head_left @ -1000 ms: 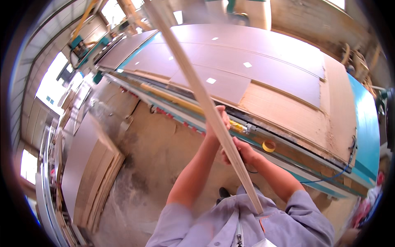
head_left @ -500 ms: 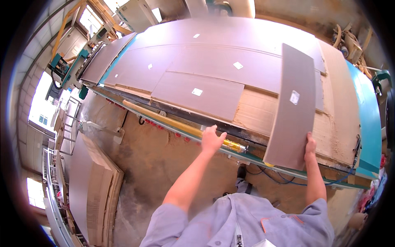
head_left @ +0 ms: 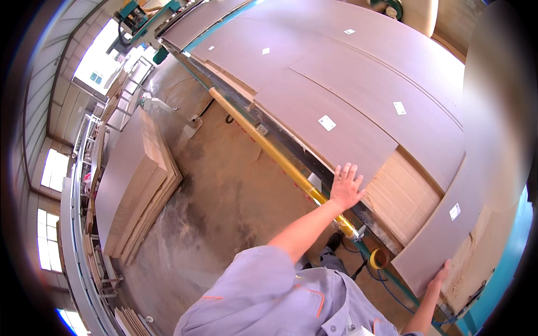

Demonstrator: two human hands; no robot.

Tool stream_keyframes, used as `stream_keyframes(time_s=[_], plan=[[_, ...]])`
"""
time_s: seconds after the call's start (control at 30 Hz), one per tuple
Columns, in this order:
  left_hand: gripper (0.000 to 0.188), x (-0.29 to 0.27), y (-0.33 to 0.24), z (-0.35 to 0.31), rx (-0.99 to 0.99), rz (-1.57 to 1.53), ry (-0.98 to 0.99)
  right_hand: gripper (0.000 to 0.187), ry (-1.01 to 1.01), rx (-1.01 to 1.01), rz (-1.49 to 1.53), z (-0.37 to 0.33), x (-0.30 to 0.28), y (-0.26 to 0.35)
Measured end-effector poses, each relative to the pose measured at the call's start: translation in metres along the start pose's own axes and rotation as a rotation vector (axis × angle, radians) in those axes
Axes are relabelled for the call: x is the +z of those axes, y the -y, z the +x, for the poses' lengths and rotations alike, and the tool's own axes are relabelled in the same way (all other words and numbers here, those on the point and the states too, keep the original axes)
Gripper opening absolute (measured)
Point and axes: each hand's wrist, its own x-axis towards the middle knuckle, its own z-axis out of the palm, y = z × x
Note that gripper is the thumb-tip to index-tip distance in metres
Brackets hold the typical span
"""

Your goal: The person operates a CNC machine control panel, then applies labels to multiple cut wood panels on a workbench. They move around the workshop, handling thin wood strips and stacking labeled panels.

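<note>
- Head view, right side: the right hand (head_left: 441, 274) appears to grip the outer near edge of a long grey board (head_left: 435, 238); some fingers are hidden. The board lies at the worktop (head_left: 386, 228), next to a bare tan patch (head_left: 407, 186), its far end lost in blur.
- Head view, middle: the left hand (head_left: 347, 189) is open, fingers spread, palm down at the near corner of a labelled panel (head_left: 314, 115), holding nothing; firm contact cannot be told.
- Head view, near edge: a yellow roll (head_left: 269, 152) runs along the worktop's side, with a tape ring (head_left: 374, 261) near its end.
- The step in hand looks like handling the grey board one-handed at the worktop. Shifting it further would call for steady edge control, probably with the left hand joining.
</note>
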Motion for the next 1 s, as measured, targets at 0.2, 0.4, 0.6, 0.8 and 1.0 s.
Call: stream_keyframes(time_s=[0.2,0.4,0.6,0.8,1.0], plan=[[0.034,0.010,0.001,-0.016,0.032,-0.044,-0.130,0.046,-0.120,-0.334,-1.006,0.000,-0.027,0.036],[0.027,-0.022,0.035,-0.090,0.054,-0.130,-0.188,0.032,-0.110,-0.698,-0.650,-0.072,0.039,0.052],[0.048,-0.060,0.057,-0.164,-0.448,-0.507,-0.312,0.024,0.694,-0.437,-0.435,-0.260,0.219,0.022],[0.027,-0.045,0.095,-0.134,-1.163,-1.775,0.073,0.039,0.810,0.203,-0.203,-0.325,0.323,-0.011],[0.028,-0.064,0.099,-0.137,-1.115,-1.893,0.318,0.046,0.779,0.390,0.196,-0.342,0.367,-0.010]])
